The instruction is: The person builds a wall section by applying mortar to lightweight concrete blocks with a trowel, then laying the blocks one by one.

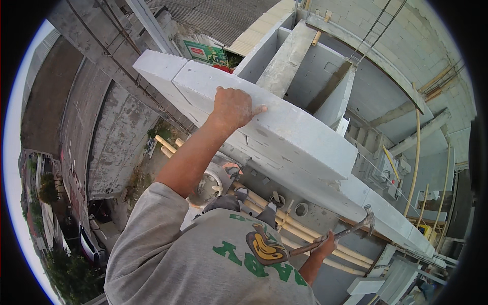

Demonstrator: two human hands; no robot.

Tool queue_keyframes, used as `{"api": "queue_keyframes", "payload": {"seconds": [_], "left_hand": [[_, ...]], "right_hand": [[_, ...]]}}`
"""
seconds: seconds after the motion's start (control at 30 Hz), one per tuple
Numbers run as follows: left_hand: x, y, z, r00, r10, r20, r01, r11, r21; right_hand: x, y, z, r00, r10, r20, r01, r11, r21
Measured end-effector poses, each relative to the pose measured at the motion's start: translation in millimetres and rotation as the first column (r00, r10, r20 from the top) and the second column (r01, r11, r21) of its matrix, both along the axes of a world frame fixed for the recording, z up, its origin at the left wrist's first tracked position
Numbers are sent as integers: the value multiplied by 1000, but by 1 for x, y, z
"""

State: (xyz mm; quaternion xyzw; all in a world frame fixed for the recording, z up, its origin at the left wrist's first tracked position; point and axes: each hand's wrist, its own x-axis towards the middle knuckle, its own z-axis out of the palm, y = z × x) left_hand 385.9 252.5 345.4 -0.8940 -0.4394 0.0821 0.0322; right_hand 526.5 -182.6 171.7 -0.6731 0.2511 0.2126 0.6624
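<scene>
My left hand (233,105) rests on the top of a wall of white lightweight blocks (300,124). Its fingers are curled down against the block and partly hidden, while the thumb sticks out to the right along the surface. Lower right, my right hand (324,245) is wrapped round the handle of a hammer (367,219). The metal head points up and right, close to the lower part of the block wall, and I cannot tell whether it touches it. A joint line crosses the wall top left of my left hand.
Bamboo poles (300,229) lie side by side below the wall, around my feet. A round bucket (206,188) with grey material stands left of them. Beyond the wall are block-walled compartments with a concrete beam (287,61). Steep drop on the left, toward a parked vehicle (90,246).
</scene>
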Motion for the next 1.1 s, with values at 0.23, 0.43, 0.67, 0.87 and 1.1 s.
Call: {"api": "queue_keyframes", "payload": {"seconds": [0.23,0.43,0.67,0.87,1.1], "left_hand": [[-90,89,-6,877,137,460,-173,984,36],[-166,166,-54,907,291,306,-334,937,100],[-167,167,-78,878,249,409,-320,940,115],[-166,166,-85,853,183,489,-298,940,169],[-162,166,-86,866,168,472,-291,935,201]], "right_hand": [[-7,64,71,779,301,550,-158,943,-293],[-9,118,111,347,750,563,-408,661,-630],[-52,218,255,195,374,907,-722,680,-125],[-62,246,221,118,253,960,-705,702,-98],[-52,221,120,163,966,202,-616,260,-744]]}}
